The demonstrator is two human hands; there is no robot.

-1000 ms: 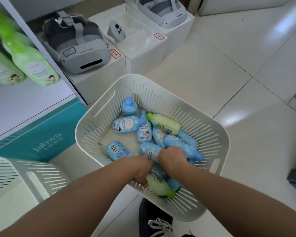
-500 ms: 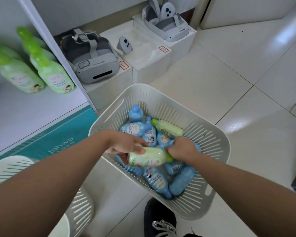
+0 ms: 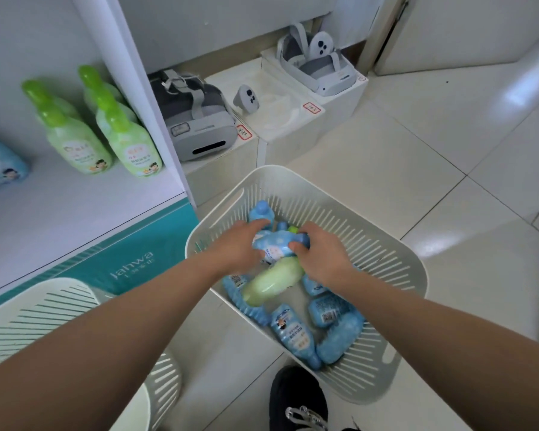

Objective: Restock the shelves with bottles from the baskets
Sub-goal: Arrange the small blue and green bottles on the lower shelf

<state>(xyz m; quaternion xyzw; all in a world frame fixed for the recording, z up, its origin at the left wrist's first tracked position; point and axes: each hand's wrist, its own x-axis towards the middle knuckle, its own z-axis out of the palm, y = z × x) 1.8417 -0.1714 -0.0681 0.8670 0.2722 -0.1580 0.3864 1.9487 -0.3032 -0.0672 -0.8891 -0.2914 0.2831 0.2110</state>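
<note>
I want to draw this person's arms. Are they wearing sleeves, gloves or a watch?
No. Both forearms are bare as far as the picture shows. The left hand and right hand have no gloves, and no watch, ring or bracelet shows.

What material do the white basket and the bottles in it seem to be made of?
The basket looks like moulded plastic with a matt off-white finish: thin even slits and a cut-out handle. The blue bottles and the green bottle look like soft plastic with a slight sheen under printed labels, though the exact plastic cannot be told.
</note>
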